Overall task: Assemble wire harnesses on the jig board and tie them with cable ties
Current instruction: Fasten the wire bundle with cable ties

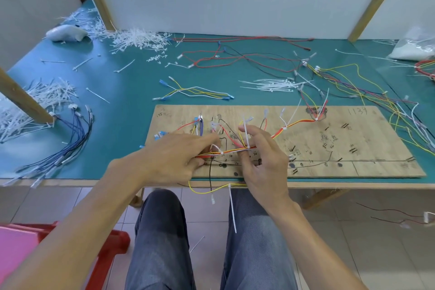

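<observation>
— Any writing?
— "1139" is handwritten at the 1 o'clock corner of the board [367, 148]; the other marks are too small to read.
— The grips?
— The left hand [174, 155] pinches the wires [292, 125] at the board's 8 o'clock. The right hand [263, 158], at its 3 o'clock, pinches a white tie [245, 133] looped round them, tail pointing to 12.
— The wires?
— A red, orange and yellow bundle running toward 1 o'clock, with a yellow loop hanging over the table [122, 106] edge at 6.
</observation>
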Motion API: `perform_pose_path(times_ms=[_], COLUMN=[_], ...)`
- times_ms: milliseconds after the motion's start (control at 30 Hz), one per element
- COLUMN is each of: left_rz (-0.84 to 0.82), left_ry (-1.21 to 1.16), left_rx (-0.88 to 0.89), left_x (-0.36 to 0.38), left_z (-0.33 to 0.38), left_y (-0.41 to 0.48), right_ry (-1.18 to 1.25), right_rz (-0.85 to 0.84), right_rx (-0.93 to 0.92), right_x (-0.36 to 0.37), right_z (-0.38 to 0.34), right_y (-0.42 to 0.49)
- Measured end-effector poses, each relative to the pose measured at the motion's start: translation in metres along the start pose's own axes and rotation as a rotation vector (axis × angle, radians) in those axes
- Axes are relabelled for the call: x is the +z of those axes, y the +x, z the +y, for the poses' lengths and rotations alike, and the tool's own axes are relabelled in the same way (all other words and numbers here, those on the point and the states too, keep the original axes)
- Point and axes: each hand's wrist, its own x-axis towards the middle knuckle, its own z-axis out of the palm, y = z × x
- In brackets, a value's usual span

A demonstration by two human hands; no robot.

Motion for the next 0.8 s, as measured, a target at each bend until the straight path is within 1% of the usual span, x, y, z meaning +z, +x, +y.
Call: perform_pose_path(times_ms=[67, 133, 167, 233, 367, 500, 600, 667, 733, 800], left_rz=[0.015, 0.129, 0.179, 0.207, 0.222, 0.251, 0.354, 0.461, 0.579, 0.655], left_ry=[-0.084, -0.156, -0.154, -0.114, -0.094, 0.07, 0.163, 0.199, 0.206, 0.183], left_rx=[-0.007, -0.013, -0.013, -0.012, -0.021, 0.039, 0.11, 0.132, 0.129, 0.119], left_x=[-0.005, -0.016, -0.02, -0.022, -0.013, -0.015, -0.024, -0.034, -0.045, -0.055], left_z=[0.002, -0.003, -0.006, -0.008, -0.008, -0.013, -0.011, -0.01, -0.009, -0.007], left_y=[0.002, 0.0, -0.003, -0.009, -0.012, -0.013, -0.009, -0.006, -0.004, -0.003], right_ry=[-0.003, -0.012, -0.023, -0.035, 0.0, -0.043, -0.095, -0.142, -0.158, -0.148], right_rz=[-0.003, -0.051, -0.074, -0.067, 0.021, -0.032, -0.043, -0.036, -0.003, 0.06], right_rx=[-0.001, -0.026, -0.04, -0.054, -0.054, -0.079, -0.055, -0.047, -0.024, 0.021], right_x=[0.0, 0.002, 0.004, 0.005, 0.004, 0.005, 0.005, 0.005, 0.006, 0.007], right_z=[-0.002, -0.003, -0.004, -0.003, 0.0, -0.003, -0.003, -0.006, -0.007, -0.006], right_y=[0.001, 0.001, 0.0, -0.001, 0.0, 0.0, 0.003, 0.004, 0.005, 0.007])
